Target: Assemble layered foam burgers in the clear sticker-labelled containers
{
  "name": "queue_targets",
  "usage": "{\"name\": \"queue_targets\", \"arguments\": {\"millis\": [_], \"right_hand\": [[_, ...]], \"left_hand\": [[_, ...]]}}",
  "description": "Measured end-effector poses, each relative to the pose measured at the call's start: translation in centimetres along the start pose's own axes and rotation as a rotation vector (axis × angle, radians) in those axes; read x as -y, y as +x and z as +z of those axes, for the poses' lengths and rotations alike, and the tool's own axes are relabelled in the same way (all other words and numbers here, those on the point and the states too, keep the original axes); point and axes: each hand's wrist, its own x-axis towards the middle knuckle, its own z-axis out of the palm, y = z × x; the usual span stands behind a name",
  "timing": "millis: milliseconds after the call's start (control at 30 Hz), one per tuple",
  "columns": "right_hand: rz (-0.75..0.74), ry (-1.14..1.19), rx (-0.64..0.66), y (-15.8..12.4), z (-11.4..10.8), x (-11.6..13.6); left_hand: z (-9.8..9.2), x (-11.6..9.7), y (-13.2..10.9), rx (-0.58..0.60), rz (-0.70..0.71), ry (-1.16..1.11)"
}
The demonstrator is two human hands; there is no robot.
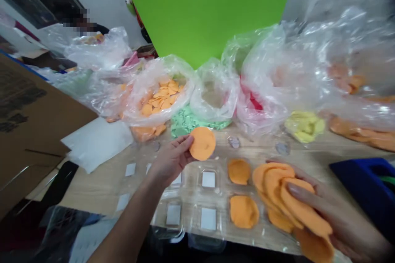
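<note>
Far left, cardboard box (46, 107); beside it on the table (92, 189), white sheets (98, 144), a corner pointing toward the near edge; then clear trays (207, 194) in rows, white squares (208, 179) inside several; behind, an open plastic bag (129, 111) with orange pieces (163, 96) in it, then a bag of green pieces (188, 121); left hand (173, 158) reaches in from the near side, thumb and fingers pinching an orange disc (202, 144) by its left edge; disc is near the middle of the view, above the far end of the tray rows, broad face toward the camera, nearly round so no clear long axis, free edge pointing right; right of it, two tray spots hold orange rounds (243, 211), one farther, one nearer, lying flat; next, right hand (336, 213) grasps a fanned orange stack (277, 187), thumb pressed over the top piece; stack's long axis slants from upper left to lower right, free ends pointing up-left toward the rounds; yellow bundle (305, 125) behind; dark blue object (364, 189) at far right.
</note>
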Motion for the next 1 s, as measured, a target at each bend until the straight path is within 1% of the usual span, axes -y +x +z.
{"name": "queue_targets", "arguments": {"millis": [67, 133, 167, 200, 233, 267, 300, 333, 367, 400, 433, 467, 567, 633, 733, 800, 867, 900, 933, 1000], "right_hand": [[0.060, 0.030, -0.085, 0.3, -0.9, -0.7], [0.080, 0.051, -0.180, 0.4, -1.7, -1.3], [0.077, 0.053, -0.231, 0.4, -2.0, -1.5], [0.063, 0.051, -0.272, 0.4, -2.2, -1.7], [0.056, 0.048, -0.294, 0.4, -2.2, -1.9], [0.059, 0.046, -0.300, 0.4, -2.2, -2.0], [0.072, 0.048, -0.289, 0.4, -2.2, -2.1], [0.086, 0.054, -0.275, 0.4, -2.0, -2.2], [0.099, 0.060, -0.261, 0.4, -1.9, -2.2], [0.104, 0.067, -0.250, 0.5, -1.7, -2.2], [0.108, 0.073, -0.242, 0.5, -1.5, -2.2], [0.107, 0.078, -0.242, 0.6, -1.3, -2.2], [0.124, 0.082, -0.222, 0.9, -0.7, -2.3], [0.131, 0.084, -0.192, 1.1, -0.3, -2.5], [0.122, 0.097, -0.145, 1.5, 0.5, -2.8], [0.106, 0.106, -0.108, 1.8, 1.3, -3.1], [0.078, 0.099, -0.052, 2.1, 2.2, -3.2], [0.060, 0.081, -0.023, 2.2, 2.7, -3.3], [0.040, 0.053, 0.005, 2.3, 3.1, -3.3], [0.013, -0.047, 0.062, 2.3, 3.9, -3.2]], "left_hand": [[-2.3, 0.9, 0.0, -0.054, 0.043, 0.172], [-3.5, 2.2, -0.4, -0.093, 0.112, 0.360], [-3.7, 2.9, -0.6, -0.120, 0.187, 0.480], [-3.8, 3.8, -0.8, -0.137, 0.298, 0.618], [-3.8, 4.7, -1.0, -0.126, 0.442, 0.780], [-3.7, 5.7, -1.2, -0.073, 0.611, 0.967], [-3.6, 6.6, -1.3, 0.012, 0.768, 1.148], [-3.6, 7.4, -1.4, 0.117, 0.886, 1.294], [-3.6, 8.2, -1.4, 0.212, 0.960, 1.411], [-3.6, 8.7, -1.5, 0.276, 0.992, 1.499], [-3.7, 9.1, -1.5, 0.304, 0.992, 1.556], [-3.8, 9.3, -1.5, 0.306, 0.986, 1.578], [-3.9, 9.1, -1.9, 0.305, 0.983, 1.562], [-3.8, 9.2, -2.3, 0.295, 0.965, 1.605], [-3.6, 10.2, -2.7, 0.262, 0.925, 1.743], [-3.4, 10.9, -2.8, 0.278, 0.900, 1.763], [-3.0, 10.7, -2.8, 0.311, 0.838, 1.682], [-2.7, 10.2, -2.8, 0.317, 0.790, 1.602], [-2.3, 9.5, -2.9, 0.305, 0.727, 1.495], [-1.3, 7.7, -3.1, 0.233, 0.551, 1.213]]}}
